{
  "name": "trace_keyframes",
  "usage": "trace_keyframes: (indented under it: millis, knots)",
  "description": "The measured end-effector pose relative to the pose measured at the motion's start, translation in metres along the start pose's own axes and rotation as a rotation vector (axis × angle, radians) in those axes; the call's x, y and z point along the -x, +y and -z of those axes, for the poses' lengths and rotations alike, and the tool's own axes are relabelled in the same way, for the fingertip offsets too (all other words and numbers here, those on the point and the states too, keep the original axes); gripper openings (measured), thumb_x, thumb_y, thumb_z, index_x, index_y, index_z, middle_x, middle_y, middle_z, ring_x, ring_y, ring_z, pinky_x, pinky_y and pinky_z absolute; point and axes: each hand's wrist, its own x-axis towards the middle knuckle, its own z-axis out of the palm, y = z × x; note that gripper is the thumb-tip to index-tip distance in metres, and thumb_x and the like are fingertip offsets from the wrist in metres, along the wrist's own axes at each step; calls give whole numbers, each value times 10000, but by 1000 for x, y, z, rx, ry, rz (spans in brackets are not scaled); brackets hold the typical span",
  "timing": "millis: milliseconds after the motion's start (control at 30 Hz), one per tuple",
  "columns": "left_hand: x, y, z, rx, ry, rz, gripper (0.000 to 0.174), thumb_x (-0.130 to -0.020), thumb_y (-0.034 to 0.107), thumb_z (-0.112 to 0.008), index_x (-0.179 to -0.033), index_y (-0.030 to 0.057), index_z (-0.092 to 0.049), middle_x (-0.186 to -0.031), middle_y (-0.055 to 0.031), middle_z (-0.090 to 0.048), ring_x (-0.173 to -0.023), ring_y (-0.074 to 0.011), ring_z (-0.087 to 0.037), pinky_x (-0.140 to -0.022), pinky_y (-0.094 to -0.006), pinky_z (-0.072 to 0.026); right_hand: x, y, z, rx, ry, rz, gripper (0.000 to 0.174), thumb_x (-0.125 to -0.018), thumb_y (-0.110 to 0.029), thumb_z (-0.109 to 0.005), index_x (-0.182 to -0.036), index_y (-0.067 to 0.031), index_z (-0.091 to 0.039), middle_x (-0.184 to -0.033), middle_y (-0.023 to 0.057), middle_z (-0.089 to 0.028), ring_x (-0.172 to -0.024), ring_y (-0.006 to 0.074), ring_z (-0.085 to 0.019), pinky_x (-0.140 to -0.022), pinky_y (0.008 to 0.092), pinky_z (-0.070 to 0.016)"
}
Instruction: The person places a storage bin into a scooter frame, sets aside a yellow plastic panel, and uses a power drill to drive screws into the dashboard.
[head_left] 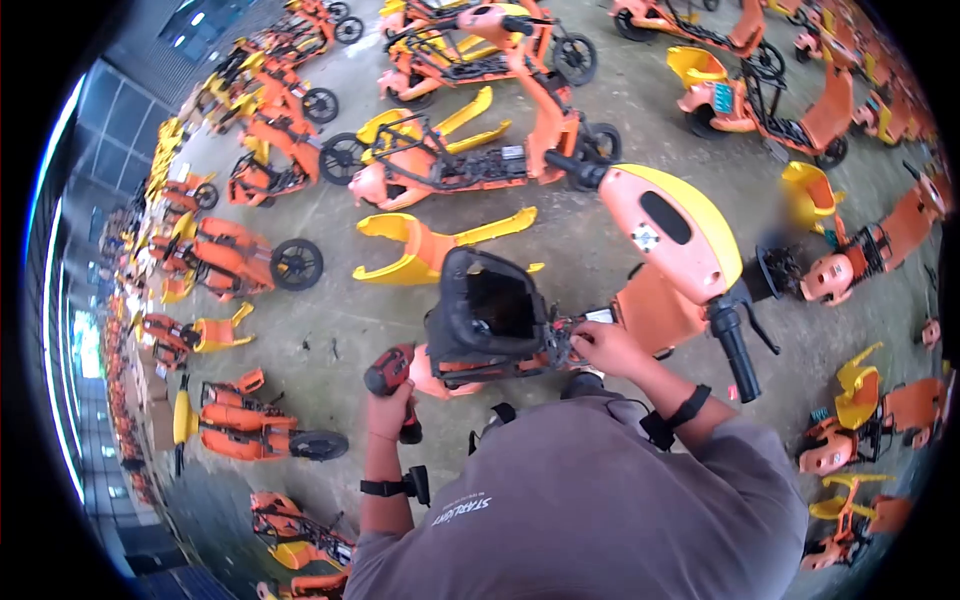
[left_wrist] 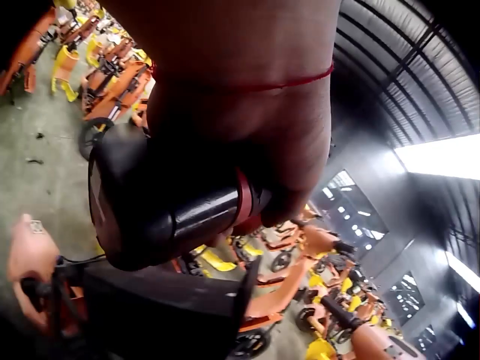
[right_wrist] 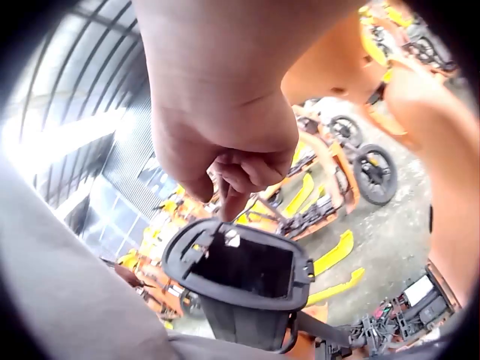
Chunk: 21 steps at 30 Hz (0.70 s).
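My left hand (head_left: 390, 402) grips a red and black cordless drill (head_left: 390, 370) beside the rear of an orange scooter. In the left wrist view the drill's black body (left_wrist: 180, 225) fills the middle, and the fingers are mostly hidden behind it. My right hand (head_left: 606, 348) is over the scooter frame, just right of the black storage bucket (head_left: 462, 320). Its fingers are curled in the right wrist view, with one finger pointing down toward the bucket's rim (right_wrist: 176, 259); no held object shows. The bucket sits upright and uncovered on the frame, a small white spot visible inside.
The scooter's handlebar (head_left: 738, 350) and pink-and-yellow headlight cover (head_left: 670, 220) rise at right. A yellow body panel (head_left: 420, 250) lies on the concrete floor beyond the bucket. Rows of partly built orange scooters (head_left: 460, 160) surround the spot. Exposed wiring (right_wrist: 390, 322) lies along the frame.
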Motion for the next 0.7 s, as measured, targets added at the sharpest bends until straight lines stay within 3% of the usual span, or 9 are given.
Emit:
trace_keyframes:
  millis: [133,200,267,333,400,533,600,667,700]
  knots:
    - [22,-122,59,128,132,323,167,-777,67,-660,-928,0,-641,-745,-78,-634,-565,-197,-640,-516,-328,-543,-62,-42,-56,185,-111,78,468,-937,-454,-554,-1064,-24,-687,-984,213,-700,-951,394,-665,-839,461,-521]
    - [45,-181,86,142,142,445,184,-786,92,-669,-945,-1,-652,-746,-76,-636,-585,-200,-641,-537,-339,-563,-100,-59,-85,241,-25,6,589,-914,-555,-574,-1120,-14,-682,-997,202,-709,-966,349,-685,-843,415,-523]
    - [74,-248,116,126,179,521,201,-787,104,-676,-958,-1,-657,-750,-77,-639,-600,-202,-645,-550,-344,-572,-131,-83,-108,198,67,-75,748,-886,-667,-531,-1128,26,-674,-1065,244,-693,-1053,372,-661,-913,416,-502]
    - [109,-299,138,101,214,611,217,-788,116,-683,-970,-1,-663,-754,-79,-643,-615,-205,-649,-562,-348,-582,-167,-94,-125,76,79,-110,747,-893,-641,-525,-1199,30,-647,-1161,300,-650,-1174,420,-596,-1004,442,-456]
    - [148,-334,151,217,302,699,248,-780,128,-698,-988,-4,-667,-786,-90,-655,-659,-211,-664,-576,-356,-591,-212,-81,-146,168,213,-204,823,-853,-670,-546,-1269,37,-607,-1264,312,-597,-1258,403,-545,-1043,430,-428]
    - [217,-375,155,395,522,778,255,-774,123,-698,-994,-2,-667,-821,-98,-659,-673,-216,-667,-573,-360,-593,-244,-80,-149,246,223,-282,860,-775,-596,-639,-1303,79,-566,-1322,265,-584,-1268,339,-548,-1077,396,-390]
    - [247,-400,145,494,583,860,249,-775,121,-691,-991,0,-665,-847,-101,-657,-688,-222,-670,-575,-365,-597,-259,-58,-143,279,237,-269,739,-772,-543,-658,-1217,47,-643,-1155,200,-681,-1060,309,-656,-913,381,-495]
    - [272,-417,131,544,640,773,233,-776,126,-683,-967,-7,-656,-832,-101,-652,-619,-218,-653,-559,-355,-591,-245,-72,-141,-172,-7,-288,496,-772,-500,-662,-955,-41,-704,-831,80,-686,-681,219,-640,-597,338,-481]
    - [282,-409,123,524,669,809,230,-775,139,-682,-949,-10,-657,-807,-97,-648,-604,-212,-647,-538,-344,-575,-245,-77,-137,-158,-17,-282,496,-772,-500,-662,-955,-41,-704,-831,80,-686,-681,219,-640,-597,338,-481]
